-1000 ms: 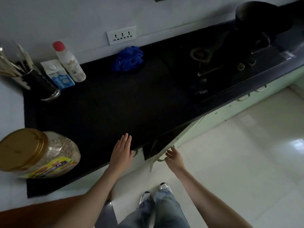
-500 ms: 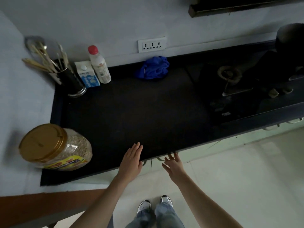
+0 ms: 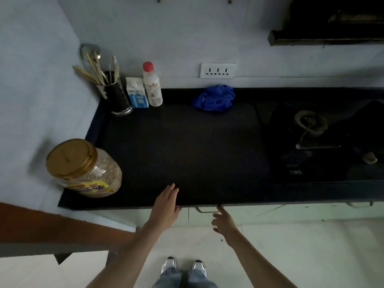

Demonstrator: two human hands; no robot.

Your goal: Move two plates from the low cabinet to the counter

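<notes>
No plates are in view. The black counter (image 3: pixel 197 146) stretches across the frame, and pale green low cabinet doors (image 3: pixel 245 214) sit shut under its front edge. My left hand (image 3: pixel 166 206) lies flat with straight fingers on the counter's front edge. My right hand (image 3: pixel 223 222) is just below the edge, its fingers stretched up to the right end of the metal door handle (image 3: pixel 205 210) without curling round it. Neither hand holds anything. The cabinet's inside is hidden.
A gold-lidded jar (image 3: pixel 83 169) stands at the counter's front left. At the back are a utensil holder (image 3: pixel 115 96), a carton (image 3: pixel 137 95), a white bottle (image 3: pixel 152 86) and a blue cloth (image 3: pixel 215 97). A gas stove (image 3: pixel 311 142) fills the right side. A brown ledge (image 3: pixel 52 225) juts in at lower left.
A second ago a cabinet door stood ajar by my right hand; now it is shut. The view has swung to face the counter squarely. My left hand has stayed on the counter edge.
</notes>
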